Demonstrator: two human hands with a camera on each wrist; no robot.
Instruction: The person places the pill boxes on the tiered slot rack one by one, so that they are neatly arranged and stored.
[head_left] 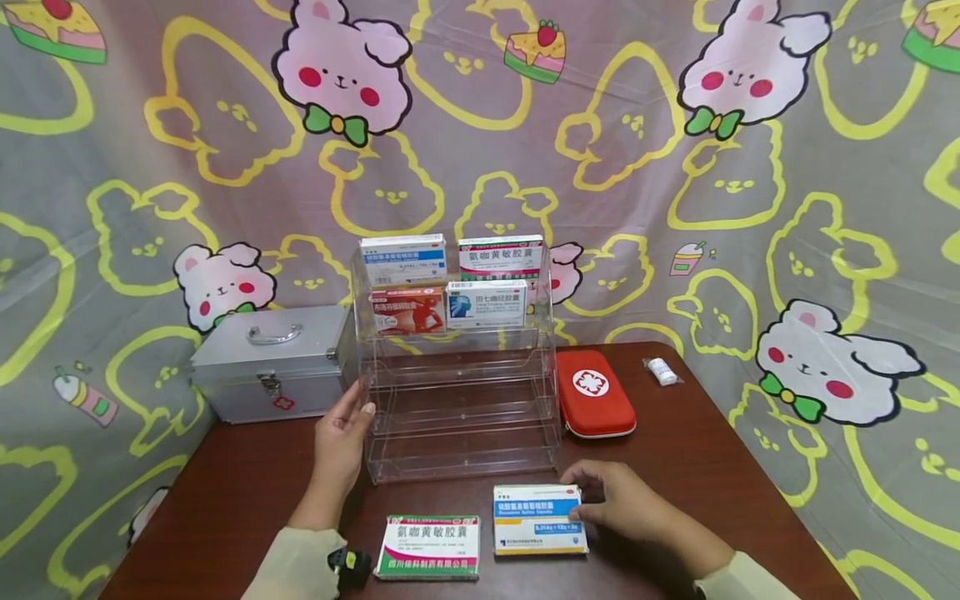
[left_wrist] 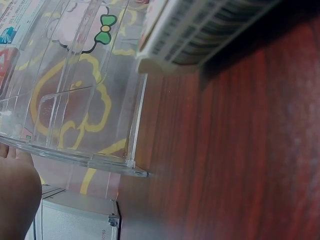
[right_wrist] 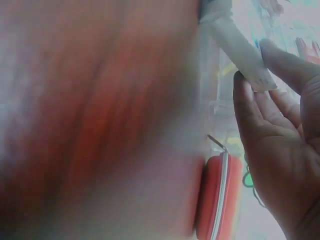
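My right hand (head_left: pixel 615 504) pinches a blue, white and yellow medicine box (head_left: pixel 538 525) by its right side, thumb in front; in the right wrist view, thumb and fingers meet on the end of the box (right_wrist: pixel 245 57). My left hand (head_left: pixel 341 433) touches the left side of a clear tiered display rack (head_left: pixel 461 462) with extended fingers; only part of that hand shows in the left wrist view. Left of the pinched box is a green, white and magenta medicine box (head_left: pixel 430 547). Several boxes, including a red one (head_left: pixel 408 311), fill the rack's two upper tiers.
A silver first-aid case (head_left: pixel 270 358) stands left of the rack. To its right lies a red zippered pouch (head_left: pixel 597 393), with a small white bottle in clear wrapping (head_left: pixel 663 372) farther right. A patterned curtain (head_left: pixel 480 125) encloses the brown table (head_left: pixel 247 492).
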